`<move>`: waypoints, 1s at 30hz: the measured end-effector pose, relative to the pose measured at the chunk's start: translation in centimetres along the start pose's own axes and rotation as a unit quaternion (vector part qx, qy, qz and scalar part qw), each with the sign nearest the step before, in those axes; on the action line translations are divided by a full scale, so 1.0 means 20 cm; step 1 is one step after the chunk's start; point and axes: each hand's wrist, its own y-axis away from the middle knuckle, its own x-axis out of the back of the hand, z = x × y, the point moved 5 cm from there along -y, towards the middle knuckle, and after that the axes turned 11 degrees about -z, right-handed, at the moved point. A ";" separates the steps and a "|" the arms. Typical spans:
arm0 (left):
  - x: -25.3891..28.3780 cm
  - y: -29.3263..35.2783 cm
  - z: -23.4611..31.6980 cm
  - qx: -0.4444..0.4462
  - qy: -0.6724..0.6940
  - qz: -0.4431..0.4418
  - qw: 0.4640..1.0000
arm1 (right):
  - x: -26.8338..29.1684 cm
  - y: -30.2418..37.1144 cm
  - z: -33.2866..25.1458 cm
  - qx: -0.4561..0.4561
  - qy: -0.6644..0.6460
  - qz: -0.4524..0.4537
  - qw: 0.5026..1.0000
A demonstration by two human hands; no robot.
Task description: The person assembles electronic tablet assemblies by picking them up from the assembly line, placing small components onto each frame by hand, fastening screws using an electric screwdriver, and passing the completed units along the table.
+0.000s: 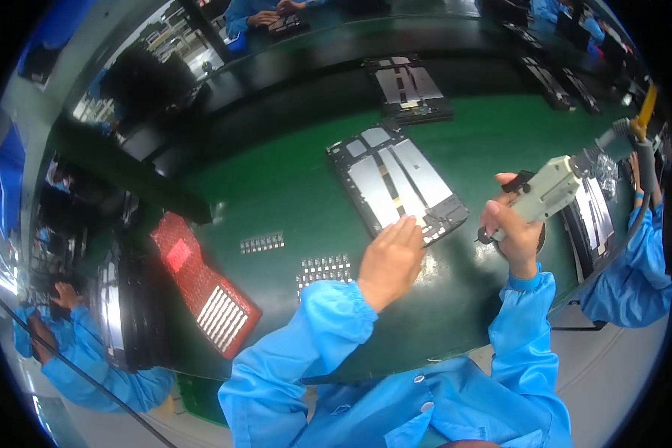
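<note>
Device (398,179), flat, back exposed, on green table (291,187). Left hand (392,263), on the device's near edge: fingers nearly straight, close together, grasping nothing visible. Right hand (521,235), just right of the device: fingers curled around pale power tool (549,194). Small parts (262,243), rowed, left of the device. Handling, as judged: steady the device flat; keep fingertips clear of the tool's tip; press squarely, lightly.

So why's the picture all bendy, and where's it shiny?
Head view: fisheye distortion bends the front edge of the glossy green table; head view: some white glare shines on it between the bare left hand and bare right hand.
</note>
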 end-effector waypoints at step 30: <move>0.38 -0.26 -0.90 0.247 -0.181 -0.047 0.951 | 0.15 -0.02 -0.01 0.018 -0.048 -0.074 0.996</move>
